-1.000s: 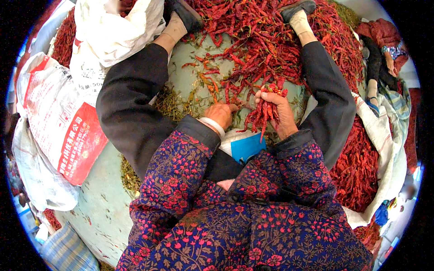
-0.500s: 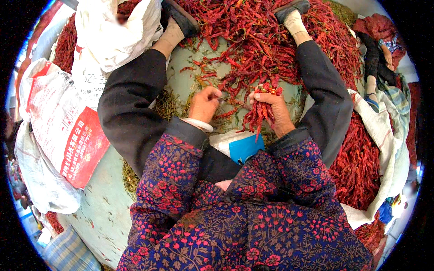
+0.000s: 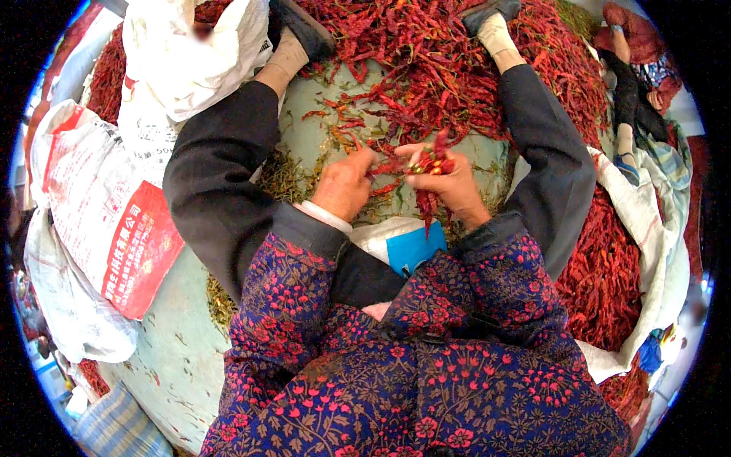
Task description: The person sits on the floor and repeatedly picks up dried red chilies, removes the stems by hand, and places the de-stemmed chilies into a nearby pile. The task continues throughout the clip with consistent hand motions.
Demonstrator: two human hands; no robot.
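Note:
A bunch of dried red chili peppers [image 3: 430, 163] sits in my right hand [image 3: 458, 186], its fingers wrapped round it, pale stem ends showing on top and tips hanging below. My left hand [image 3: 343, 184] is closed in a pinch just to the left of the bunch. Red pods show by its fingertips, but whether one is gripped there is hard to make out. Beyond both hands spreads a large heap of dried red chili peppers [image 3: 411, 68], with loose pods trailing toward me.
My legs lie spread either side. White woven sacks [image 3: 194, 61] and a red-and-white sack [image 3: 114, 206] stand at left. An open white sack of chili peppers [image 3: 598, 274] lies at right. Stem scraps [image 3: 283, 175] litter the pale floor [image 3: 179, 335]. Another person [image 3: 628, 99] is at far right.
My left hand has moved right and slightly down, closer to the bunch. My right hand has tilted the bunch and shifted a little left, so the stem ends face up.

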